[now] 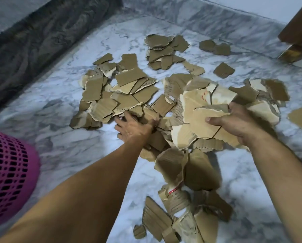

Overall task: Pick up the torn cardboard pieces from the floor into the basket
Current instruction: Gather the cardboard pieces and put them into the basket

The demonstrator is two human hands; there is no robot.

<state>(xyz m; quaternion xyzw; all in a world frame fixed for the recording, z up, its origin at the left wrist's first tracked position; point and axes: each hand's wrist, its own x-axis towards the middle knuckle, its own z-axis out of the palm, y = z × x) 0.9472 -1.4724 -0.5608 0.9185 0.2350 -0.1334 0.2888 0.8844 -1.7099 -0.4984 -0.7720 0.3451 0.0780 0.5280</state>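
Right hand [234,121]: grips a stack of pale torn cardboard pieces [208,120], thumb on top.
Left hand [134,128]: fingers curled into brown pieces at the pile's near edge.
Basket [8,176]: pink, lower left on the floor [62,137], nearer the left arm.
Rest: scattered ahead.

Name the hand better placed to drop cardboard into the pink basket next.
Probably the left hand: the pink basket stands on its side, and it is reaching into the cardboard pieces. The right hand already grips pieces but is farther away.
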